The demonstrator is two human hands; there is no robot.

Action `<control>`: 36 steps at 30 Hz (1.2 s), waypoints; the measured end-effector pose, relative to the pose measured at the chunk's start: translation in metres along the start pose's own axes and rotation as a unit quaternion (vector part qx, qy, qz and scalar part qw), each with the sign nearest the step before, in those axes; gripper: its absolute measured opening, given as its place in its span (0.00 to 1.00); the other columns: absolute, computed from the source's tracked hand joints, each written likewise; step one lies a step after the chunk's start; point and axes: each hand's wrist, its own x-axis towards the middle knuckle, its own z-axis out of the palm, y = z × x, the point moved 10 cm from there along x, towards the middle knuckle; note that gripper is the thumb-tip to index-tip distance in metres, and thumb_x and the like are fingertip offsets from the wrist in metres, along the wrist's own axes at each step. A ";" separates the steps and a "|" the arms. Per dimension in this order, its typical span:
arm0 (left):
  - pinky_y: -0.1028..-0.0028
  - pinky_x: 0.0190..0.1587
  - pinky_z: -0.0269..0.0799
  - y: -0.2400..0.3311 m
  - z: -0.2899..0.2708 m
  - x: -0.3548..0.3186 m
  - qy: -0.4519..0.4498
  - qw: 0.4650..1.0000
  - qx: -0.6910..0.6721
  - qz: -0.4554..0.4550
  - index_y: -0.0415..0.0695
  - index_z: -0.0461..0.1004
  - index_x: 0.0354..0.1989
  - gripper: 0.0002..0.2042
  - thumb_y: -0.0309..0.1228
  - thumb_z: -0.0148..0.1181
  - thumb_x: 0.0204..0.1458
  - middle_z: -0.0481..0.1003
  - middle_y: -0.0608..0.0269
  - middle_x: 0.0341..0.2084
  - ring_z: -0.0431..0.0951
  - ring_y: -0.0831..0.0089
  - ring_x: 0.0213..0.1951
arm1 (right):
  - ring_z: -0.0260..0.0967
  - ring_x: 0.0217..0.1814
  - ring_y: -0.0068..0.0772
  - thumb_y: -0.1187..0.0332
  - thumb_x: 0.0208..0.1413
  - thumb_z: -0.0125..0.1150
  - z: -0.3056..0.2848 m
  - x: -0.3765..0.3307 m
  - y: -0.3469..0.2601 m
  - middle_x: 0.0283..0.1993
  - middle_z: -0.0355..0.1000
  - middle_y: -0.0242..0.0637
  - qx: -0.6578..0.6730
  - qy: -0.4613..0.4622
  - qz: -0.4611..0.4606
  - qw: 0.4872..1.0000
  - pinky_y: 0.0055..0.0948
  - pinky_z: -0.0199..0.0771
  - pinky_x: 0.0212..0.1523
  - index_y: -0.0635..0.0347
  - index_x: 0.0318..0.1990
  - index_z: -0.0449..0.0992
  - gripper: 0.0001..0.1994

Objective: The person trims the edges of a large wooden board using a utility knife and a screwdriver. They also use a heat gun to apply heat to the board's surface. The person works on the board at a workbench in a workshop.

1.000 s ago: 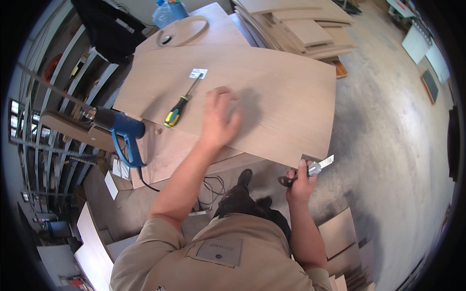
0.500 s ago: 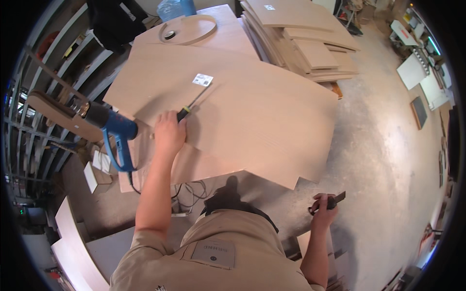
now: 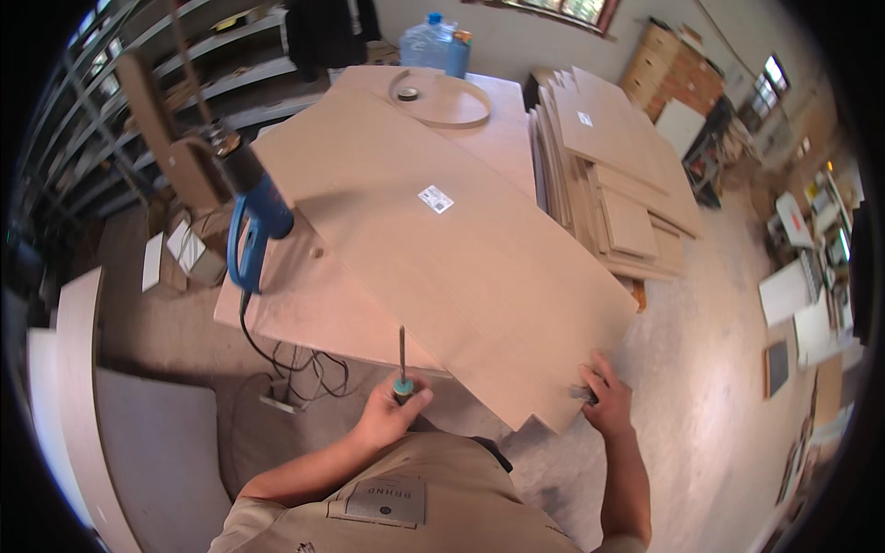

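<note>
My left hand (image 3: pixel 392 413) is closed around the teal-topped handle of a screwdriver (image 3: pixel 402 355). Its thin shaft points away from me, just in front of my body near the table's front edge. A light wood panel (image 3: pixel 461 249) lies slantwise on the table, with a white label (image 3: pixel 436 199) and a notched near corner. At the panel's right end is my right hand (image 3: pixel 610 405), its fingers by the edge; contact is hard to judge. A small dark tool (image 3: pixel 584 394) is held in it, too blurred to name.
A blue heat gun (image 3: pixel 263 212) stands on the table (image 3: pixel 313 304) at left, its cord hanging down. An edging-strip loop (image 3: pixel 479 115) and a tape roll (image 3: pixel 407 94) lie at the back. Stacked panels (image 3: pixel 627 221) stand behind right. A grey panel (image 3: pixel 157 442) leans low left.
My left hand has drawn the screwdriver back off the panel toward my body. My right hand has come up to the panel's right end. The panel has turned, and the view has tilted up.
</note>
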 end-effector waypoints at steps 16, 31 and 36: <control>0.68 0.41 0.83 -0.009 0.099 -0.010 0.066 0.976 -0.205 -0.010 0.37 0.70 0.65 0.21 0.25 0.58 0.63 0.75 0.68 0.33 0.81 0.74 0.37 | 0.72 0.23 0.30 0.74 0.34 0.64 -0.059 -0.023 0.010 0.51 0.81 0.43 -0.061 0.085 -0.230 0.967 0.29 0.68 0.26 0.55 0.42 0.84 0.20; 0.72 0.31 0.76 0.172 0.114 -0.040 0.076 0.953 0.141 0.257 0.38 0.81 0.45 0.11 0.29 0.66 0.55 0.79 0.58 0.21 0.79 0.73 0.23 | 0.78 0.28 0.40 0.72 0.33 0.67 -0.120 -0.047 0.002 0.49 0.82 0.50 0.047 0.040 -0.198 0.978 0.32 0.77 0.31 0.64 0.47 0.83 0.25; 0.71 0.31 0.74 0.242 0.130 -0.047 0.062 0.931 0.180 0.312 0.39 0.81 0.43 0.10 0.30 0.65 0.55 0.77 0.57 0.21 0.78 0.69 0.23 | 0.77 0.25 0.37 0.71 0.33 0.70 -0.151 -0.045 -0.005 0.45 0.82 0.47 0.186 0.026 -0.133 0.973 0.29 0.74 0.28 0.64 0.47 0.83 0.26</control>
